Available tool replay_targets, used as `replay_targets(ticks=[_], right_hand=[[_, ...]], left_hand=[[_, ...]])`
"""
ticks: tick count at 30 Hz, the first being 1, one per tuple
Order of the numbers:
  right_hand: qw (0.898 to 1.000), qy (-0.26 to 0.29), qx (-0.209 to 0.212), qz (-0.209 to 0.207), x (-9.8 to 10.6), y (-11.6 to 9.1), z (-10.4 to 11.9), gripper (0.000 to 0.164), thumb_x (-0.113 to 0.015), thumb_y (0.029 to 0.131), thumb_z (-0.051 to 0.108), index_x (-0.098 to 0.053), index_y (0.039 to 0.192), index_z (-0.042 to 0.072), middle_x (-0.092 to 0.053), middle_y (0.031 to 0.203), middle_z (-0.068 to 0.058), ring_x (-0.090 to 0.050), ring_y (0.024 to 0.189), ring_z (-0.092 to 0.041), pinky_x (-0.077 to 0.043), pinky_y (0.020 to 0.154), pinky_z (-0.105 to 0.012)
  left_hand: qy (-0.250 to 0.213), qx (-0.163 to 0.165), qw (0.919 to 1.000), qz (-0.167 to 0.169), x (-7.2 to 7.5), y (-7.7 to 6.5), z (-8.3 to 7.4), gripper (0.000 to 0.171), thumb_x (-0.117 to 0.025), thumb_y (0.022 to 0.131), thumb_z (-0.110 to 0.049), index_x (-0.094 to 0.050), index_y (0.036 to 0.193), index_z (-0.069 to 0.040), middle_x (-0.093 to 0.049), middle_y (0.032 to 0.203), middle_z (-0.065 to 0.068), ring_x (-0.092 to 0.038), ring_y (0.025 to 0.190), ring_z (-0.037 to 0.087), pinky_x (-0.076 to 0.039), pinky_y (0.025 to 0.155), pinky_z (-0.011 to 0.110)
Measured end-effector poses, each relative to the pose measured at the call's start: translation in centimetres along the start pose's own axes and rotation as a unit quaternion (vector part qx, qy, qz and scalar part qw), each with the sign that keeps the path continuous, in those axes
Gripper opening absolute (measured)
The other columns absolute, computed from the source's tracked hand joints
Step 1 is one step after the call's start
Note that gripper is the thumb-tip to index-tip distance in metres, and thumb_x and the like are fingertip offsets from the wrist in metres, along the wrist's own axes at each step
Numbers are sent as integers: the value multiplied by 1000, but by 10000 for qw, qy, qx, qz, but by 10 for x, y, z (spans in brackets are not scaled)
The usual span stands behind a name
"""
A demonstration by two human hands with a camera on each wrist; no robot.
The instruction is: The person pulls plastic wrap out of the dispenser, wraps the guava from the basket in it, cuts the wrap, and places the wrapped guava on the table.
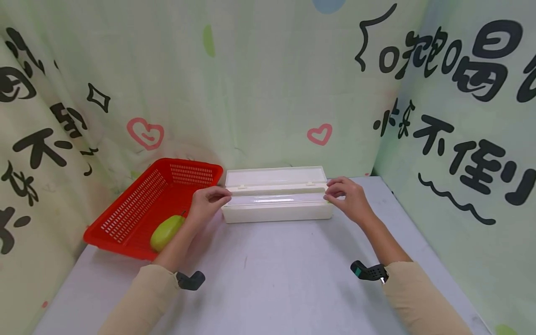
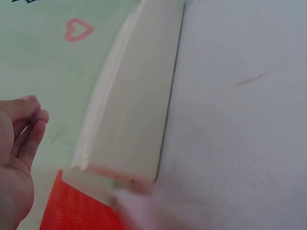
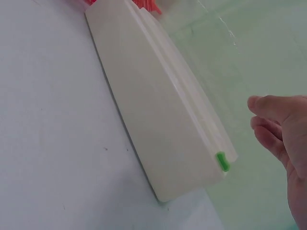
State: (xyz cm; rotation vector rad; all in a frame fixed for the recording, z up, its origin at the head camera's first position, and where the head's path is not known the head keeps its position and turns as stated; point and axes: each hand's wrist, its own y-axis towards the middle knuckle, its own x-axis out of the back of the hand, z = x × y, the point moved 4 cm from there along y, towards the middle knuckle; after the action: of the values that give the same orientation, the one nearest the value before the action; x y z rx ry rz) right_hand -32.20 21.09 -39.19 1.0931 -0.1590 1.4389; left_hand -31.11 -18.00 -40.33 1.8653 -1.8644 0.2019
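A long white cling film dispenser (image 1: 278, 213) lies crosswise on the table with its lid (image 1: 276, 176) raised at the back. Shiny clear cling film (image 1: 274, 199) shows along its opening. At the left end, my left hand (image 1: 208, 203) pinches the film's edge between thumb and fingers; the film itself is barely visible there. My right hand (image 1: 348, 197) pinches the film's other corner at the right end, and faint glints of film (image 3: 230, 32) show beyond it in the right wrist view. A small green slider (image 3: 223, 162) sits at the dispenser's right end.
To the left stands a red plastic basket (image 1: 125, 204) with a yellow-green pear-like fruit (image 1: 166, 232) in it, close by the left forearm. A printed curtain (image 1: 268, 93) hangs behind and along both sides of the white table (image 1: 268, 279).
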Motion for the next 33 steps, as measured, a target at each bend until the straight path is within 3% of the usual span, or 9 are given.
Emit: replay_targets(ticks=[3,17,19,22,25,29,33], right_hand=[[9999,100,29,-29,2,-1,0,13,-76,80,3,-73,93,1,-65,103,-12,-67,85,-24,-46,75,-1],[9997,63,-198,-118,6,-6,1,15,-67,90,9,-72,102,3,-72,101,-14,-68,92,-26,-39,75,3],[9995,74,-267,-129,6,-7,0,14,-65,91,10,-71,102,3,-72,98,-13,-68,90,-25,-42,77,1],[9985,176,-508,-103,5,-7,-1,16,-61,95,13,-69,103,3,-72,97,-14,-68,91,-26,-55,84,-18],[9965,385,-740,-84,2,-7,-4,19,-57,97,17,-66,104,3,-71,97,-15,-68,92,-29,-55,83,-18],[9948,605,-811,-120,0,-7,-5,19,-55,98,19,-64,103,2,-69,96,-16,-66,89,-27,-43,74,0],[9964,580,-601,-130,0,-9,-5,15,-64,93,15,-65,101,3,-69,95,-14,-64,86,-21,-45,76,-1]], left_hand=[[-105,-12,9999,-6,1,0,1,25,-72,86,-18,-72,109,-8,-71,109,10,-69,101,23,-54,91,30],[-178,-135,9997,27,3,-4,0,27,-69,88,-18,-71,111,-3,-71,110,13,-68,103,26,-54,90,27],[-165,-147,9998,21,4,-5,-1,27,-69,88,-19,-71,111,-5,-71,110,13,-68,103,26,-54,90,27],[-123,-113,9999,22,5,-7,-7,26,-68,89,-17,-71,112,-5,-71,112,15,-68,104,26,-53,91,29],[-113,-35,9999,-1,5,-7,-8,25,-67,90,-14,-71,113,-5,-70,113,16,-68,106,27,-52,92,31],[-129,-20,9999,-52,5,-5,-2,27,-68,89,-19,-71,112,-6,-71,112,13,-68,105,25,-52,93,30],[-147,-55,9999,-66,6,-5,1,26,-70,87,-24,-73,109,-10,-72,110,11,-69,103,24,-53,92,29]])
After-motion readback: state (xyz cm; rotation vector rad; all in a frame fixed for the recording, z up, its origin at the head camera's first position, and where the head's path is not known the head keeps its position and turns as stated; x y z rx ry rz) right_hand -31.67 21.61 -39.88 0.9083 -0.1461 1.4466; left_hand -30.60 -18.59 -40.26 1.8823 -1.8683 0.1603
